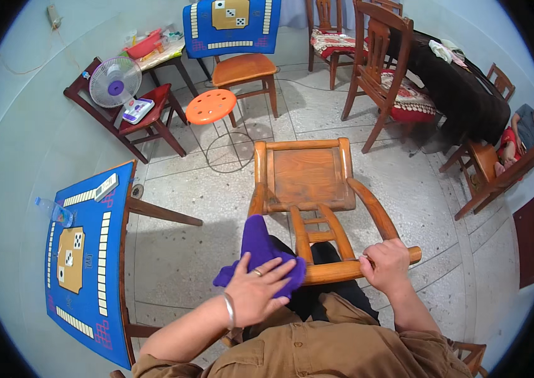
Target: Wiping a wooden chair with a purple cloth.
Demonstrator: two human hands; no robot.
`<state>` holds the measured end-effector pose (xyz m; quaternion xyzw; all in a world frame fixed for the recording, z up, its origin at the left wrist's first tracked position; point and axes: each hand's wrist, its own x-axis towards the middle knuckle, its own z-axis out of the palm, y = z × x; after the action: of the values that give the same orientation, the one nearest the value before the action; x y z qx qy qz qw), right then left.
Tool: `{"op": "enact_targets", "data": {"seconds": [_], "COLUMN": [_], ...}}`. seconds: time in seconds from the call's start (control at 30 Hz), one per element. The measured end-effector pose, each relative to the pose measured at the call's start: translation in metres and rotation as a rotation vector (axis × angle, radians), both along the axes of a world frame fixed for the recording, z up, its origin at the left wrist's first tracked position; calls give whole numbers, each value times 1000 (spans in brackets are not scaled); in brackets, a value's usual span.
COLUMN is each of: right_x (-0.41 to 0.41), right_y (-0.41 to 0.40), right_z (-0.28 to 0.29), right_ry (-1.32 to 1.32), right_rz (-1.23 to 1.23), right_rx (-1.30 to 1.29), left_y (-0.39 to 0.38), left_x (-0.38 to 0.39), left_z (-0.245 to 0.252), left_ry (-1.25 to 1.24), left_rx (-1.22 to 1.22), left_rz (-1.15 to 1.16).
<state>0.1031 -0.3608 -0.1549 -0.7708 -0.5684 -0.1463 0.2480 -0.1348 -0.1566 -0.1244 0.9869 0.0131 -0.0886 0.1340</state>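
Note:
In front of me stands a wooden armchair (311,175), its seat facing away and its slatted back (321,236) towards me. My left hand (259,288) lies with fingers spread over a purple cloth (259,236), holding it against the left end of the chair's top rail (335,271). The cloth drapes forward and hides that end and part of the left armrest (256,198). My right hand (387,264) is wrapped around the right part of the top rail, where the curved right armrest (375,208) meets it.
A mahjong-patterned table (92,227) with a plastic bottle (54,211) and a remote control (106,187) stands left. Beyond are an orange stool (211,107), a fan (115,82) on a red chair (158,101), and dark-draped furniture (460,90). A person (526,125) sits at right.

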Motion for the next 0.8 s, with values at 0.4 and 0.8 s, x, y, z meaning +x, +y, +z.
{"op": "enact_targets", "data": {"seconds": [0.4,0.8], "right_x": [24,23], "right_y": [22,21], "right_z": [2,4], "right_ry": [-59,-44], "right_rz": [-17,-15], "right_rx": [71,67], "left_y": [8,-37], "left_x": [68,71], "left_z": [1,-17], "left_ry": [-91,-447], "left_rx": [-77,108], "left_rz": [242,67]}}
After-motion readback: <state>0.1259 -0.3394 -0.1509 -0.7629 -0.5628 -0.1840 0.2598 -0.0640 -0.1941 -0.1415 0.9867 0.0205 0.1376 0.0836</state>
